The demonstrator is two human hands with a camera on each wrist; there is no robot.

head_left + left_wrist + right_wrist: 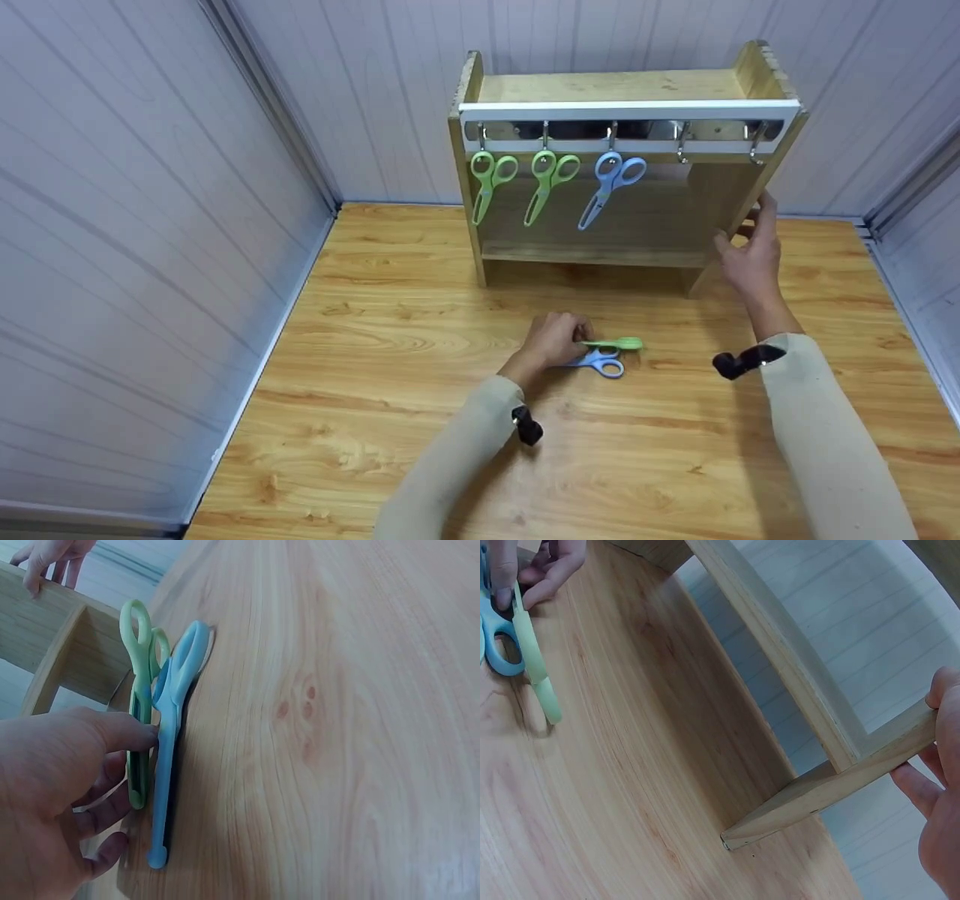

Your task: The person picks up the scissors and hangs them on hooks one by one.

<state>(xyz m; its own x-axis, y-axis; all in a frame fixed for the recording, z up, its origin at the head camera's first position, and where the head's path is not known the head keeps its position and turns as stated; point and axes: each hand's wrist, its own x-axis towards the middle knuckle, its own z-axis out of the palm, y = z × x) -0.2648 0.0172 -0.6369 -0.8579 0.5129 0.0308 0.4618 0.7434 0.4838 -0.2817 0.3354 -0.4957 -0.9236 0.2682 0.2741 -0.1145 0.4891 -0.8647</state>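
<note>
Currently, inventory of what I have at hand:

1. Left hand [553, 339]: fingers [120, 731] curled over two pairs lying on the worktop [375, 360], pinching at their blades. Blue scissors [600, 363] nearer me, green scissors [616, 344] just behind, touching side by side; handles point to my right.

2. Right hand [750, 259]: fingers [937, 765] wrapped round the front edge of the rack's right side panel, gripping it. Holds nothing else.

3. Wooden rack [622, 86]: stands at back of worktop, near the wall. Rail w/ five hooks. Occupied, left to right: hung green pair [489, 180], second hung green pair [550, 180], hung blue pair [611, 184]. Two right-hand hooks [756, 146] bare.

4. Risks, as I judge them:
- Two pairs under one hand: grip is on the blades, not the loops, so one could slide off the other or drop when lifted.
- Blades could part if pinched unevenly; nip to my fingertips poss.
- Rack looks light; if my right hand lets go or pulls, it could tip or skid, and hung pairs could swing off their hooks.
- Bare hooks sit close to my right hand; a knock there is likely.
</note>
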